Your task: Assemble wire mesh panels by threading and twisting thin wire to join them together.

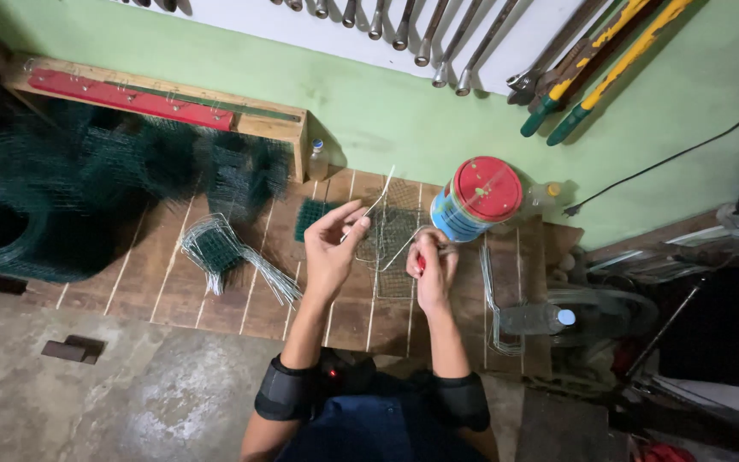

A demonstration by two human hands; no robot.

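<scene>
**Wire between my fingers, pliers in my fist**

My left hand [328,250] is raised over the wooden tabletop [173,282], thumb and fingertips pinched together on a thin length of bare wire [378,201] that runs up and to the right from the pinch. My right hand [432,272] sits just beside it, curled tight around a small red-handled tool [421,263]; only a sliver of the red grip shows, so I cannot tell what its tip is doing. A bent strand of wire comes out near that fist and crosses toward my left hand.

Under both hands lies a flat grey square of wire mesh [395,239]. A small green mesh piece [311,216] rests just left of it, and further left a bundle of bent wires [224,252] wraps a green mesh cube. A dark green mesh roll [10,231] and heaped mesh fill the far left.

A tin with a red lid [476,198] stands just beyond my right hand against the green wall. To the right, a clear plastic bottle [539,318] lies on its side beside some loose wire. Spanners and yellow-handled cutters [609,60] hang on the wall above.
</scene>
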